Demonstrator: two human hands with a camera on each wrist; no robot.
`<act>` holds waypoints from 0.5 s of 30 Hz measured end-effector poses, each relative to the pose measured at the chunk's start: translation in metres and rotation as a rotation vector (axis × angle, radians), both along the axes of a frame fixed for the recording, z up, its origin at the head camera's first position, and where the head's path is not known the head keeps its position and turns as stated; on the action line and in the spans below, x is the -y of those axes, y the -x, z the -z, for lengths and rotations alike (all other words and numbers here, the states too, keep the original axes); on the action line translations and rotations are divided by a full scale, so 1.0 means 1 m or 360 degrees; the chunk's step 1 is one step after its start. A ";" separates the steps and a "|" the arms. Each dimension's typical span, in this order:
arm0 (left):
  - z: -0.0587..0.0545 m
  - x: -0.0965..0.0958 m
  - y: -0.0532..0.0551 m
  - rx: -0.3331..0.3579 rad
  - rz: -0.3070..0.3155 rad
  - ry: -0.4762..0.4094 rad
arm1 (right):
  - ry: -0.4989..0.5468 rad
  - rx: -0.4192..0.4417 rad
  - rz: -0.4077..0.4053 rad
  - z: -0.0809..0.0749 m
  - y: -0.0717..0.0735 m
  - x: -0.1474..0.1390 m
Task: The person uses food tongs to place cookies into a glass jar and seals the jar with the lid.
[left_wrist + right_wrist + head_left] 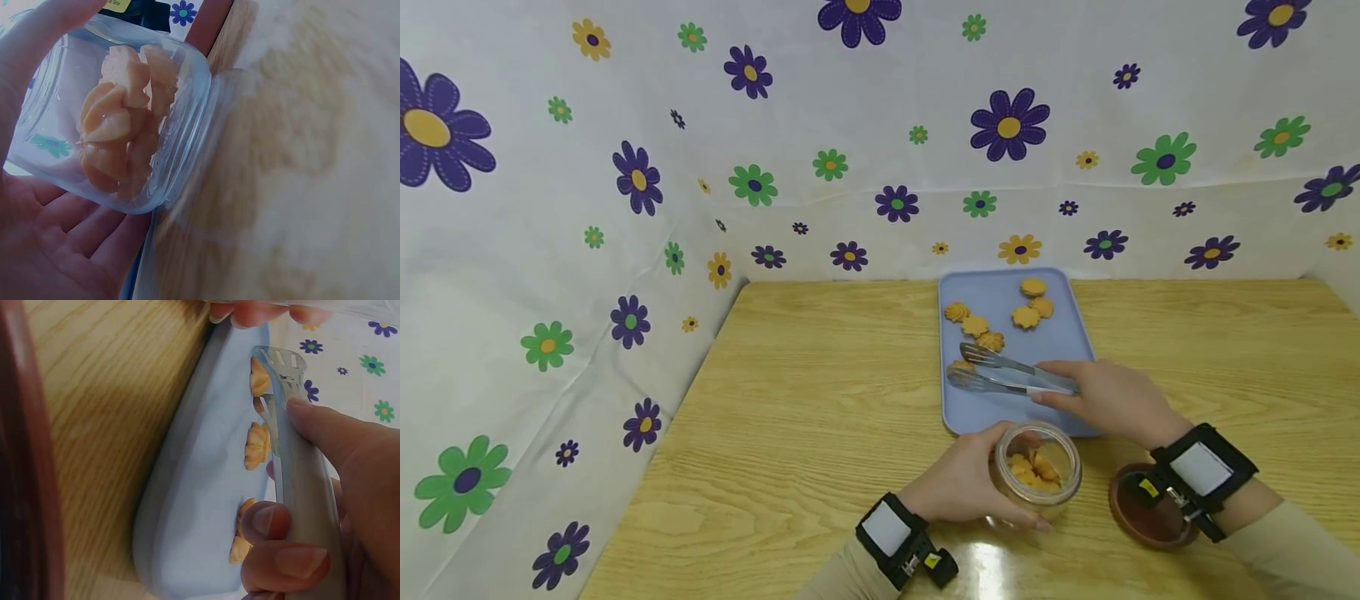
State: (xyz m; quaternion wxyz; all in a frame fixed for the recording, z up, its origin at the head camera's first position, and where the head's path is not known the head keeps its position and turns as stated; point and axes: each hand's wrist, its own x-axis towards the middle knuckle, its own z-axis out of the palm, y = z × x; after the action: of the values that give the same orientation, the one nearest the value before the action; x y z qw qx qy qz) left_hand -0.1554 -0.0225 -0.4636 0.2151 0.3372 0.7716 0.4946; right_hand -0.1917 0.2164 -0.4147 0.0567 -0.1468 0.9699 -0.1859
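Observation:
My left hand (pixel 966 482) grips a clear glass jar (pixel 1070 493) at its side, thumb and fingers around the wall. Several cookies (pixel 115 131) lie in the bottom of the jar, whose mouth is uncovered. In my right hand (pixel 1118 400) I hold metal tongs (pixel 1011 362) with grey handles, their arms spread apart. The tong tips reach over a blue tray (pixel 1015 412), at a ridged cookie (pixel 962 366) near its left edge. More golden cookies (pixel 1026 317) lie farther back on the tray, some round, some flower-shaped.
A reddish-brown round lid (pixel 1138 521) lies on the wooden table (pixel 790 400), partly hidden under my right wrist. White cloth (pixel 820 100) with printed flowers hangs behind the table and along its left side. Black straps with small cameras circle both wrists.

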 end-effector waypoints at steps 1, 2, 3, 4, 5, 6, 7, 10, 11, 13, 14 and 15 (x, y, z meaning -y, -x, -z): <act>0.000 0.000 0.000 -0.0002 -0.0001 0.0002 | 0.0000 0.0007 0.0006 0.000 0.000 0.000; 0.000 0.000 0.000 -0.0005 -0.0002 0.0003 | -0.0001 0.0013 0.0011 0.000 -0.001 0.001; 0.000 0.000 0.000 -0.0005 -0.0004 0.0004 | 0.0001 0.0021 0.0016 0.000 -0.001 0.001; 0.000 -0.001 0.000 -0.0004 -0.0005 0.0002 | 0.0002 0.0027 0.0019 0.000 -0.001 0.001; 0.000 -0.001 0.000 -0.0005 -0.0007 0.0001 | 0.0003 0.0030 0.0022 0.000 -0.001 0.001; 0.000 -0.001 0.000 -0.0006 -0.0009 0.0001 | 0.0002 0.0028 0.0022 0.000 -0.001 0.001; 0.000 -0.001 0.001 -0.0004 -0.0009 0.0001 | 0.0005 0.0018 0.0021 0.001 -0.001 0.001; 0.000 -0.001 0.000 -0.0013 -0.0019 0.0017 | 0.0009 -0.0014 0.0022 0.003 -0.002 0.000; 0.000 -0.001 0.000 -0.0013 -0.0022 0.0018 | 0.0011 -0.0029 0.0020 0.003 -0.002 0.000; 0.000 -0.001 0.000 -0.0013 -0.0021 0.0017 | 0.0018 -0.0048 0.0026 0.005 -0.004 -0.001; 0.000 -0.001 0.000 -0.0014 -0.0020 0.0015 | 0.0019 -0.0053 0.0031 0.006 -0.004 -0.001; 0.000 -0.001 0.000 -0.0014 -0.0014 0.0010 | 0.0021 -0.0055 0.0035 0.006 -0.005 -0.002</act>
State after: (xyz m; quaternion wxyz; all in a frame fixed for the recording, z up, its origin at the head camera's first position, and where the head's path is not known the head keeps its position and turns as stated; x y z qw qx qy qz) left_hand -0.1559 -0.0214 -0.4640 0.2104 0.3352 0.7756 0.4917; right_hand -0.1864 0.2180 -0.4207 0.0368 -0.1397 0.9710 -0.1904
